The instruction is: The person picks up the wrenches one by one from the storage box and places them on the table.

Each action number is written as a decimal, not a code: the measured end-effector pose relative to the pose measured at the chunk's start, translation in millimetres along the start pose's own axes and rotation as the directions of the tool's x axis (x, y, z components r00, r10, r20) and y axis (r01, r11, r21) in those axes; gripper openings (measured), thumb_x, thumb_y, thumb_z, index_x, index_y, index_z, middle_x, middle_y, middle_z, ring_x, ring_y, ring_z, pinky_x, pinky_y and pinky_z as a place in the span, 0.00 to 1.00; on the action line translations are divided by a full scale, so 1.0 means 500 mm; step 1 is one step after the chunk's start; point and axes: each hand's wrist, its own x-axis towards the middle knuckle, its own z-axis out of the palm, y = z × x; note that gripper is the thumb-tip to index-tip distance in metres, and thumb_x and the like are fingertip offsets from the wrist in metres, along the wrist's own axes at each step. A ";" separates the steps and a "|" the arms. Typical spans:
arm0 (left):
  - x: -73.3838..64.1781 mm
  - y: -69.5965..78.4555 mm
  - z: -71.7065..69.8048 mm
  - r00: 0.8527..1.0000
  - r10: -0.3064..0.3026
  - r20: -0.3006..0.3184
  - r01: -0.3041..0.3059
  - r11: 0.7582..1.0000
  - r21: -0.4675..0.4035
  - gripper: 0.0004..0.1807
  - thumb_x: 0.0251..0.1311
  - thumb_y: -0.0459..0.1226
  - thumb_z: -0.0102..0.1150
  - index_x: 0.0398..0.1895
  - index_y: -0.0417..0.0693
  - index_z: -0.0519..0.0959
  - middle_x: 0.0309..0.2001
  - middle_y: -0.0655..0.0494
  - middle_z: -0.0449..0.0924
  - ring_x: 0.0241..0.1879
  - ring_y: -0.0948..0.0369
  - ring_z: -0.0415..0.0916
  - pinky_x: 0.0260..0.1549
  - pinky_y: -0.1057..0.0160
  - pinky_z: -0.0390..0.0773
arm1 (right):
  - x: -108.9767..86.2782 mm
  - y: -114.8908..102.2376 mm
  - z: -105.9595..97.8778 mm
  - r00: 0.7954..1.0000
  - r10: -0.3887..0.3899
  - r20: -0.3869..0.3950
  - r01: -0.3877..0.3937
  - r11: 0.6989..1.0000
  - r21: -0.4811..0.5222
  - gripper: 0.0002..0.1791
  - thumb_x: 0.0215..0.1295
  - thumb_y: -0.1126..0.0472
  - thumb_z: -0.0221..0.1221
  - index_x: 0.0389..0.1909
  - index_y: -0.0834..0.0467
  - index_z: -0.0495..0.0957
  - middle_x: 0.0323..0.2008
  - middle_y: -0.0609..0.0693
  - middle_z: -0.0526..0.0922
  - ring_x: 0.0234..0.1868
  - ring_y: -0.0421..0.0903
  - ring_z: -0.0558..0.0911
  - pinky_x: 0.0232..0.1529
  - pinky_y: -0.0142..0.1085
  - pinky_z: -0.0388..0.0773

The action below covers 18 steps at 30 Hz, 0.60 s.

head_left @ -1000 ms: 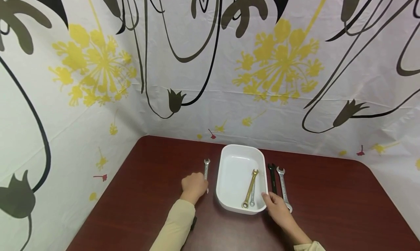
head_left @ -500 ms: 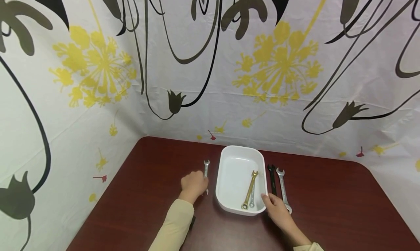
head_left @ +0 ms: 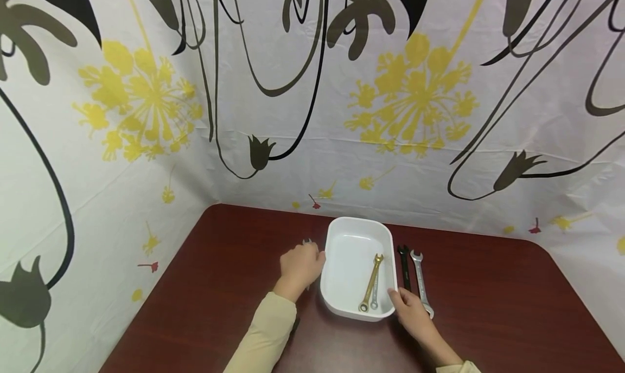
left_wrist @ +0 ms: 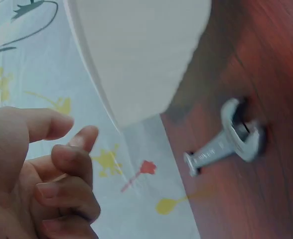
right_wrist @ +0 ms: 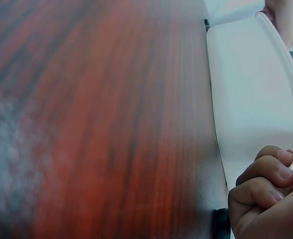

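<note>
My right hand (head_left: 414, 312) pinches the near right rim of a white tray (head_left: 349, 253) between thumb and fingers. A gold combination wrench (head_left: 371, 283) and a smaller silver wrench (head_left: 375, 296) lie inside it, toward the right wall. By the tray's left wall is my left hand (head_left: 299, 265), fingers loosely curled and nothing held in the left wrist view. Below that hand a silver wrench (left_wrist: 219, 149) lies on the table; in the head view little more than its jaw end shows.
To the right of the tray, a black wrench (head_left: 405, 267) and a larger silver open-end wrench (head_left: 420, 281) lie side by side. The dark red table (head_left: 244, 243) meets a printed cloth (head_left: 273, 199) along its back edge.
My left hand has moved rightward, from beside the silver wrench to over it and up to the tray's left wall. My right hand keeps its hold on the rim.
</note>
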 end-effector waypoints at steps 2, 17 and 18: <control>-0.001 0.014 0.001 1.000 0.019 -0.008 -0.019 1.000 0.004 0.18 0.64 0.48 0.53 0.17 0.53 0.72 0.17 0.58 0.72 0.19 0.60 0.71 0.18 0.60 0.65 | -0.001 0.001 -0.001 1.000 0.000 -0.003 0.000 1.000 -0.001 0.18 0.74 0.55 0.47 0.27 0.63 0.70 0.14 0.44 0.63 0.14 0.37 0.62 0.17 0.31 0.61; -0.002 0.100 0.033 0.990 0.133 0.042 -0.134 0.991 0.013 0.18 0.64 0.50 0.53 0.17 0.55 0.72 0.14 0.62 0.70 0.16 0.62 0.67 0.18 0.61 0.64 | 0.001 0.004 0.001 1.000 -0.013 -0.007 0.013 1.000 0.000 0.18 0.74 0.55 0.48 0.27 0.64 0.70 0.14 0.44 0.63 0.14 0.38 0.62 0.17 0.31 0.61; -0.002 0.103 0.038 0.989 0.137 0.045 -0.138 0.990 0.014 0.19 0.64 0.50 0.53 0.16 0.55 0.72 0.14 0.62 0.70 0.16 0.62 0.67 0.19 0.60 0.64 | 0.001 0.003 0.001 1.000 -0.013 -0.006 0.013 1.000 0.000 0.18 0.74 0.55 0.48 0.27 0.64 0.70 0.14 0.44 0.63 0.14 0.38 0.62 0.17 0.31 0.61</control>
